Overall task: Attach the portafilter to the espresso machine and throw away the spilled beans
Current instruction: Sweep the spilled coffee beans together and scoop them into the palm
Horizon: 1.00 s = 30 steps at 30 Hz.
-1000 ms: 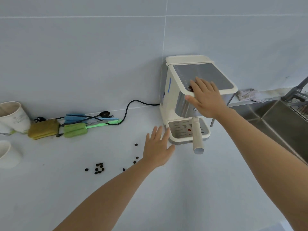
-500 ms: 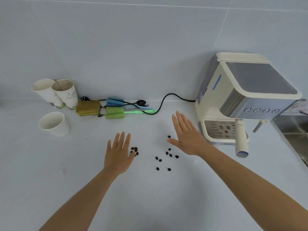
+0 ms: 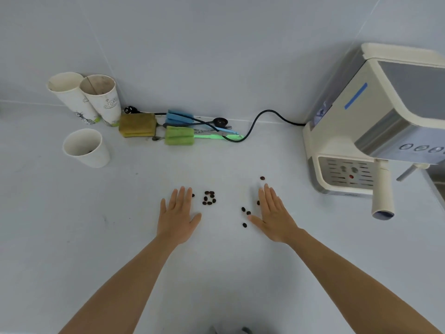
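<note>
Dark coffee beans lie scattered on the white counter: a small cluster (image 3: 209, 197) and several loose beans (image 3: 245, 210). My left hand (image 3: 177, 214) rests flat and open just left of the cluster. Flat and open too, my right hand (image 3: 274, 214) sits right of the loose beans, one bean (image 3: 262, 178) beyond its fingertips. The cream espresso machine (image 3: 375, 121) stands at the right, with the portafilter handle (image 3: 382, 191) sticking out under its head, over the drip tray.
Two paper cups (image 3: 89, 98) lean at the back wall, and a third cup (image 3: 84, 147) stands in front of them. Sponges (image 3: 137, 125), brushes (image 3: 179, 136) and the machine's black cord (image 3: 255, 121) lie along the wall. A sink edge shows at far right.
My right hand left the machine's top and came down onto the counter by the beans. My left hand moved left of the cluster. The view swung left and down.
</note>
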Each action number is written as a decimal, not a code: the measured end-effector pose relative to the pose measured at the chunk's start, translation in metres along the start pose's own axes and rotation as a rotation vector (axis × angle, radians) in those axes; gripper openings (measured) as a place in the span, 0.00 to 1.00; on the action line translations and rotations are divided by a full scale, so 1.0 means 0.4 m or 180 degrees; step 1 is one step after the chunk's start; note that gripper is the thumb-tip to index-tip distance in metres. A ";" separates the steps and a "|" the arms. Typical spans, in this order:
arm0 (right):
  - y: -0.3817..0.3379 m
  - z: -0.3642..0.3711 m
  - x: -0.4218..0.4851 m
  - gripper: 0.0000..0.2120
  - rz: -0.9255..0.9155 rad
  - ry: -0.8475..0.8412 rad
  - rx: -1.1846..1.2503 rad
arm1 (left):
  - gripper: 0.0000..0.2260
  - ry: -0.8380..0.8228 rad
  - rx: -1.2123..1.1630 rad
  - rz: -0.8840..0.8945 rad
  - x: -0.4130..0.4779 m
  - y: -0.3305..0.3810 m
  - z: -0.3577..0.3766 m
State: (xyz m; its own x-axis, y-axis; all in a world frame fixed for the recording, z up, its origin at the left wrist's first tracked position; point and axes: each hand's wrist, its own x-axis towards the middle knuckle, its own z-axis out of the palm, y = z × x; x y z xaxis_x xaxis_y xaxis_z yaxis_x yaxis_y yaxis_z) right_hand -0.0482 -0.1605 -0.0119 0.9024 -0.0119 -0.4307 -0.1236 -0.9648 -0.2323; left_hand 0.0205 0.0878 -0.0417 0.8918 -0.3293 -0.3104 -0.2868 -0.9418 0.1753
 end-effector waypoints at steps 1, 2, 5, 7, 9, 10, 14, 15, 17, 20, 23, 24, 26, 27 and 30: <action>0.000 0.015 -0.005 0.43 0.0054 0.0014 0.0078 | 0.31 -0.0011 -0.0035 0.0025 0.005 0.004 0.003; 0.001 0.028 -0.009 0.45 0.0126 0.0047 0.0154 | 0.31 -0.0020 -0.0061 0.0048 0.010 0.009 0.006; 0.001 0.061 -0.009 0.41 0.0453 0.0138 0.0354 | 0.31 -0.0037 -0.0084 0.0114 0.027 0.023 0.012; -0.005 0.079 -0.005 0.39 0.0618 0.0195 0.0473 | 0.31 -0.0051 -0.0035 0.0162 0.038 0.033 0.017; -0.016 0.090 0.001 0.38 0.0625 0.0196 0.0455 | 0.31 -0.0076 -0.0005 0.0231 0.045 0.044 0.023; -0.022 0.093 0.005 0.39 0.0586 0.0203 0.0404 | 0.31 -0.0085 -0.0009 0.0272 0.048 0.050 0.026; -0.045 0.102 0.038 0.41 0.0390 0.0303 0.0339 | 0.31 -0.0083 -0.0043 0.0456 0.061 0.070 0.035; -0.053 0.104 0.048 0.41 0.0352 0.0333 0.0311 | 0.30 -0.0082 -0.0031 0.0505 0.065 0.074 0.036; -0.069 0.108 0.067 0.44 0.0279 0.0381 0.0235 | 0.30 -0.0077 -0.0001 0.0591 0.072 0.081 0.036; -0.095 0.111 0.088 0.45 0.0125 0.0418 0.0128 | 0.30 -0.0041 0.0059 0.0744 0.072 0.088 0.038; -0.119 0.112 0.104 0.38 -0.0019 0.0441 0.0089 | 0.29 -0.0040 0.0121 0.0890 0.064 0.094 0.044; -0.126 0.113 0.108 0.34 -0.0043 0.0454 0.0100 | 0.29 -0.0048 0.0157 0.0927 0.061 0.095 0.046; -0.135 0.113 0.113 0.30 -0.0099 0.0517 0.0145 | 0.28 -0.0055 0.0203 0.0996 0.051 0.099 0.053; -0.139 0.115 0.115 0.29 -0.0146 0.0562 0.0160 | 0.28 -0.0063 0.0208 0.1037 0.044 0.102 0.056; -0.151 0.124 0.117 0.26 -0.0311 0.0643 0.0338 | 0.27 -0.0095 0.0123 0.1137 0.022 0.112 0.067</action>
State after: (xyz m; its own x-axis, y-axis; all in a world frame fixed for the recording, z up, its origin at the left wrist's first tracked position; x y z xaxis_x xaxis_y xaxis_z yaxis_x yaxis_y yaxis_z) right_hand -0.0189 -0.0899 -0.0613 0.9751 0.0174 -0.2210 -0.0648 -0.9310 -0.3592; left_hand 0.0062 0.0408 -0.0616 0.7224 -0.6394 -0.2631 -0.5920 -0.7686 0.2424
